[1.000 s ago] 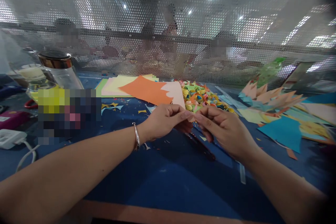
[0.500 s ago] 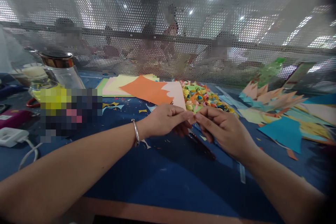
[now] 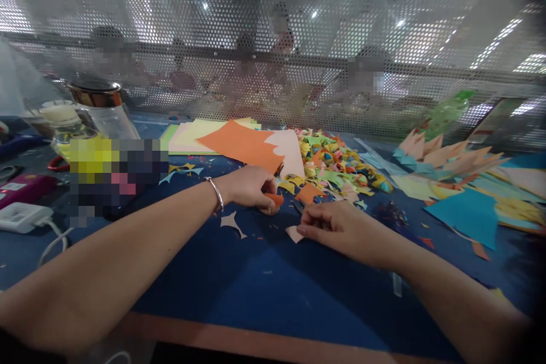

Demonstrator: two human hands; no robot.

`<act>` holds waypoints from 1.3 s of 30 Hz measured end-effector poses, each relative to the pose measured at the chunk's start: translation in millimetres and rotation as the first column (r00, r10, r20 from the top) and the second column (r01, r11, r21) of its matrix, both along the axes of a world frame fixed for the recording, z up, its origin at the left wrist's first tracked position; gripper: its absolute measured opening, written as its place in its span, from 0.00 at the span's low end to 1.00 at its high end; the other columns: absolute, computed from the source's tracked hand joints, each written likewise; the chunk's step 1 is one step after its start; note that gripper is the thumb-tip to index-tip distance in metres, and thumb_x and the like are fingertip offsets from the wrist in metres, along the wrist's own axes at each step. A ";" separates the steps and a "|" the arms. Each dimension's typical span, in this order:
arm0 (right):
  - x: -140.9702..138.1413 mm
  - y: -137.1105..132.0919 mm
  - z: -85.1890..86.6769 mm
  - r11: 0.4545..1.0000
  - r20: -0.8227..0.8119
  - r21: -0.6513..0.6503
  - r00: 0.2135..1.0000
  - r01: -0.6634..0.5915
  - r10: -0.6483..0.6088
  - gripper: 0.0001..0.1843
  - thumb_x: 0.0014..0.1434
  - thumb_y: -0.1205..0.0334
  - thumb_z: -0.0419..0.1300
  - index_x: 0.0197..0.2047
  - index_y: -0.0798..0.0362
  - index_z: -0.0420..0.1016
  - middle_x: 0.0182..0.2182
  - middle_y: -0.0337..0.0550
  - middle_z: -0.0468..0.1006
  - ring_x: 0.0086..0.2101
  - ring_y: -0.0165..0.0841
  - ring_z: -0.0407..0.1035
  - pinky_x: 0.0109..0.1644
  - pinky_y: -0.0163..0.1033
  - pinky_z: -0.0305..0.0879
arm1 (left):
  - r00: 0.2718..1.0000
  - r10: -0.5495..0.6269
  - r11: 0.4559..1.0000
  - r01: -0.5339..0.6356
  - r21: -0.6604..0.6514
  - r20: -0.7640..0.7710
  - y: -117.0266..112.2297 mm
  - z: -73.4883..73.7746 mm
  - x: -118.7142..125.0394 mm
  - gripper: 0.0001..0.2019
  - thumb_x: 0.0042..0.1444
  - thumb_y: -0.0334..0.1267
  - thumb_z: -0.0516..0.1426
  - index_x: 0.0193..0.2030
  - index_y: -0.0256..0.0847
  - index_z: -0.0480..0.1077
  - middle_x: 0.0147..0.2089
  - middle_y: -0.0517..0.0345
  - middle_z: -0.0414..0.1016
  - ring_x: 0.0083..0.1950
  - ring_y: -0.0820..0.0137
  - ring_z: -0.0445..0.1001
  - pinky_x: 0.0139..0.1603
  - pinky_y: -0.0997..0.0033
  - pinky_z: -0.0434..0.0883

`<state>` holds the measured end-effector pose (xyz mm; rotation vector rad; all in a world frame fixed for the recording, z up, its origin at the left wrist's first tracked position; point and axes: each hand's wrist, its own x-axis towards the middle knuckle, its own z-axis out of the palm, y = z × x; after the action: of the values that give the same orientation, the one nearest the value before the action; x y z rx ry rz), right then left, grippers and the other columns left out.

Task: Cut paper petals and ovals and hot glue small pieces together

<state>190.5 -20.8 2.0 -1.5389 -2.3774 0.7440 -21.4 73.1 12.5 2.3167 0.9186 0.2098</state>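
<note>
My left hand (image 3: 249,186), with a silver bangle at the wrist, is closed on a small orange paper piece (image 3: 274,199). Lower and to the right, my right hand (image 3: 335,225) pinches a small pale pink paper piece (image 3: 294,234) between thumb and fingers, close above the blue tabletop. Behind my left hand lie a large orange paper sheet (image 3: 241,143) and a pale pink sheet (image 3: 292,151) with a scalloped cut edge. A heap of small folded colored papers (image 3: 336,159) spreads beyond my right hand. One loose orange piece (image 3: 309,193) lies at its near edge.
A paper stack (image 3: 183,139) lies at the back. Folded peach paper points (image 3: 443,153) and blue paper (image 3: 464,213) occupy the right. On the left are a lidded jar (image 3: 104,111) and a white charger (image 3: 25,218). A perforated metal screen (image 3: 213,79) rises behind.
My hands have parted from where their fingertips met. The right came down with the pale pink piece; the left moved left and now grips an orange piece.
</note>
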 end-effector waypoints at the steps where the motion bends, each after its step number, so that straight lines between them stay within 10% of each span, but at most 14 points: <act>1: -0.1 0.0 0.0 1.000 0.011 0.001 1.000 0.001 -0.001 0.16 0.65 0.53 0.55 0.30 0.51 0.74 0.22 0.39 0.73 0.23 0.30 0.65 0.27 0.36 0.56 | 0.999 0.021 0.999 -0.019 -0.041 0.029 0.2 -1.4 0.6 0.09 0.45 0.33 0.65 0.35 0.37 0.73 0.34 0.56 0.77 0.33 0.70 0.71 0.35 0.70 0.63; 8: 1.1 -2.0 -5.1 0.999 0.050 0.053 0.999 0.002 -0.004 0.16 0.64 0.51 0.57 0.28 0.51 0.71 0.22 0.39 0.74 0.23 0.30 0.65 0.27 0.36 0.56 | 0.975 0.091 0.992 -0.106 0.066 0.205 1.6 -4.4 3.5 0.11 0.43 0.24 0.63 0.35 0.36 0.72 0.33 0.57 0.75 0.34 0.70 0.70 0.37 0.69 0.63; 11: 0.9 -4.0 -3.3 0.990 -0.025 0.137 0.999 0.029 -0.026 0.15 0.63 0.52 0.57 0.28 0.51 0.70 0.20 0.37 0.71 0.21 0.29 0.63 0.25 0.35 0.56 | 0.913 0.178 0.984 -0.154 -0.095 0.368 -0.6 -4.7 8.1 0.11 0.46 0.25 0.65 0.37 0.36 0.72 0.31 0.58 0.74 0.33 0.71 0.72 0.36 0.70 0.66; 17: 2.2 -7.6 1.1 0.910 -0.218 0.386 0.974 0.149 -0.067 0.09 0.64 0.56 0.57 0.39 0.51 0.75 0.24 0.37 0.72 0.22 0.28 0.64 0.25 0.33 0.60 | 0.761 0.473 0.744 -0.076 -0.664 0.443 -15.3 -2.7 19.8 0.05 0.55 0.23 0.61 0.33 0.34 0.69 0.29 0.56 0.77 0.28 0.76 0.75 0.37 0.71 0.72; 26: 3.6 -7.3 4.4 0.859 -0.143 0.505 0.990 0.082 -0.010 0.10 0.65 0.58 0.56 0.38 0.50 0.77 0.29 0.42 0.77 0.27 0.31 0.68 0.32 0.37 0.64 | 0.795 0.504 0.549 0.008 -0.836 0.338 -32.2 8.3 25.0 0.09 0.55 0.25 0.62 0.31 0.38 0.65 0.26 0.60 0.78 0.25 0.76 0.77 0.30 0.78 0.69; 39: 4.2 -3.5 3.3 0.896 -0.353 0.335 0.921 0.291 -0.167 0.08 0.61 0.57 0.58 0.32 0.50 0.73 0.23 0.37 0.73 0.23 0.29 0.65 0.25 0.34 0.58 | 0.831 0.277 0.774 0.104 -0.624 0.482 -32.4 -3.3 25.1 0.10 0.52 0.38 0.67 0.37 0.34 0.74 0.34 0.53 0.80 0.35 0.72 0.79 0.35 0.75 0.69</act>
<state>194.7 -24.3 5.3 -1.3830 -1.9181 0.4029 3.7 40.8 9.3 1.4517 0.6565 0.5019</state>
